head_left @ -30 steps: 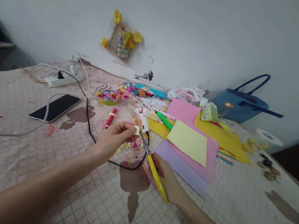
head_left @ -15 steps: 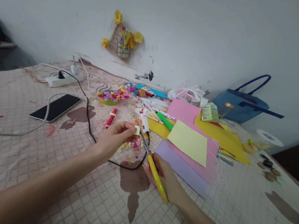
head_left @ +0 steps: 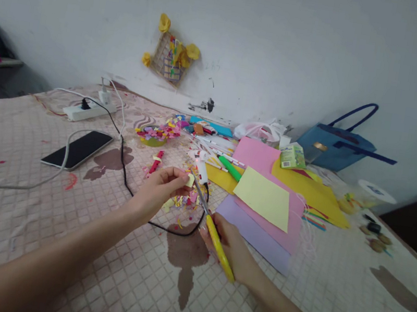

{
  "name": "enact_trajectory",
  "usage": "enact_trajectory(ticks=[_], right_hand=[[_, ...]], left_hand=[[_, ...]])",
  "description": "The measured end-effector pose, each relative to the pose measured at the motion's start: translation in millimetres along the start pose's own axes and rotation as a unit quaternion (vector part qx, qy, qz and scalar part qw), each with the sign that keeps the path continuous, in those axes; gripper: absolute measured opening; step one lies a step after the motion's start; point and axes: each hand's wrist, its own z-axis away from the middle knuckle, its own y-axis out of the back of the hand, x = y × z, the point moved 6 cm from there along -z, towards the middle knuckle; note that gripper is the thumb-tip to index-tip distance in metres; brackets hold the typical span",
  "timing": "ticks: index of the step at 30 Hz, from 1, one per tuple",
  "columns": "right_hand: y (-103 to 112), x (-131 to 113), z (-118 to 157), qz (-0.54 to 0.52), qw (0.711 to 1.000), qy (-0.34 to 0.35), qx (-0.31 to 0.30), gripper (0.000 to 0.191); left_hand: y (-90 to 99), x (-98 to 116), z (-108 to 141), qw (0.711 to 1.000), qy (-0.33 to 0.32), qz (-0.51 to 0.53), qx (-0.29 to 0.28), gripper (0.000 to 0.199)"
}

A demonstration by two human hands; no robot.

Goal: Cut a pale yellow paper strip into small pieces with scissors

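Note:
My left hand (head_left: 159,190) pinches a small pale yellow piece of paper (head_left: 190,180) between thumb and fingers. In my right hand (head_left: 232,244) is a pair of scissors (head_left: 220,247) with yellow handles, its blades pointing up and left, close beside the paper's right edge. Whether the blades touch the paper I cannot tell. Below and behind my hands lie scattered paper scraps (head_left: 185,200) in yellow and pink. A white glue gun (head_left: 201,169) lies just beyond the scissor tips, with a black cord (head_left: 180,234) looping under my hands.
Coloured sheets, with a pale yellow sheet (head_left: 265,199) on top, lie to the right. A phone (head_left: 78,150) and a white power strip (head_left: 89,112) are at the left. Behind are a round container of paper bits (head_left: 153,141), a green pen (head_left: 229,168) and a blue bag (head_left: 337,144).
My left hand has shifted very slightly to the left with the paper. The scissors and my right hand look almost the same.

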Motion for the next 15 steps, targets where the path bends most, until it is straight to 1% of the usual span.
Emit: enact_trajectory(ticks=[7,15], right_hand=[[-1.0,1.8,-0.5,0.006,1.000,-0.007,-0.008,0.023],[0.1,0.7,-0.3,0.017,1.000,-0.003,-0.003,0.026]], left_hand=[[0.4,-0.1,-1.7,1.000,-0.002,-0.001,-0.002,0.015],[2.6,1.6,-2.5,1.000,-0.004,-0.001,0.012,0.016]])
